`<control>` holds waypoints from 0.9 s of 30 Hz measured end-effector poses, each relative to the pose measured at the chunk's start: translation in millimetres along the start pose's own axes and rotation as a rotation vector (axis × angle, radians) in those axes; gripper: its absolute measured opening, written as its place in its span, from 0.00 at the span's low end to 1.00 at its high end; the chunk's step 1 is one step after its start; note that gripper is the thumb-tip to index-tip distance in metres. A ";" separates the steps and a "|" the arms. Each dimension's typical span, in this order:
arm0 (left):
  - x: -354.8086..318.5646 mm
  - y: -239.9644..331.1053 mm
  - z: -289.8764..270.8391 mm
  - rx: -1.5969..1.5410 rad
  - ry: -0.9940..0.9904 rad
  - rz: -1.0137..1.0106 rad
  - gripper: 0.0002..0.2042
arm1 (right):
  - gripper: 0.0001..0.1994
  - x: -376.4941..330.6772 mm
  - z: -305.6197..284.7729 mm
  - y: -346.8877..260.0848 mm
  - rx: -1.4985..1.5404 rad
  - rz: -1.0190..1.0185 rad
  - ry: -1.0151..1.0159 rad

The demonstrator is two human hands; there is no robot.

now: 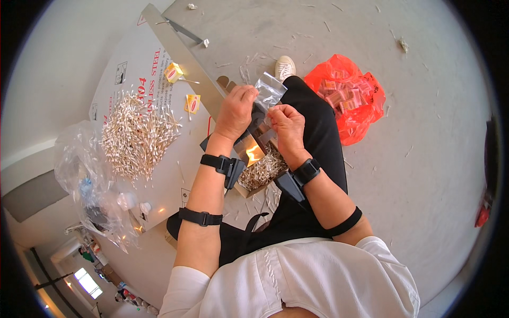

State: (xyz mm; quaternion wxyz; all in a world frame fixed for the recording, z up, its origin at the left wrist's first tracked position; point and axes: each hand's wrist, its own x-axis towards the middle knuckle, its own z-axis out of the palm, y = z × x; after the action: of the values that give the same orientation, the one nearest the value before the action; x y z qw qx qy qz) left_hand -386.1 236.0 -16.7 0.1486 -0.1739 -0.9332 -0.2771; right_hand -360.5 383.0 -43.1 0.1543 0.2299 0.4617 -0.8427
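Bag (269, 89), small, clear plastic, held up between two bare hands near the table's edge.

Left hand (235, 114): fingers curled, thumb and fingertips pinching the bag's left side; right hand (289, 127): thumb and forefinger closed on its lower right side. Below, between the forearms: one open cardboard box (246, 191), holding loose cotton swabs (269, 168). To the left: table (172, 159), printed surface, bearing one large heap of swabs (137, 138), two small yellow packets (173, 73), and crumpled clear plastic sheeting (79, 153) at the near left edge. To the right, on the floor (419, 175): one red plastic bag (347, 132), open, containing pink packs (344, 99). Scattered swabs nearby.
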 end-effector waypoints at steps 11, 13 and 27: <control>-17.9 -11.8 -26.4 -0.465 -0.200 -0.423 0.12 | 0.04 -15.5 0.9 4.7 -0.083 0.022 -0.040; -15.4 -14.3 -32.1 -0.516 -0.212 -0.519 0.12 | 0.04 -19.3 2.9 5.7 -0.092 0.023 -0.058; -37.4 -23.2 -51.6 -0.316 -0.258 -0.635 0.08 | 0.07 -40.5 18.8 57.0 -0.823 -0.547 -0.034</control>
State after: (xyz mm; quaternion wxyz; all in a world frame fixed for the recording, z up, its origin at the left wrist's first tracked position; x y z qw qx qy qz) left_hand -352.8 179.4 0.0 -0.0923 0.0697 -0.8975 -0.4256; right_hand -304.0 338.9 -53.2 0.0131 0.0066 0.7971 -0.6037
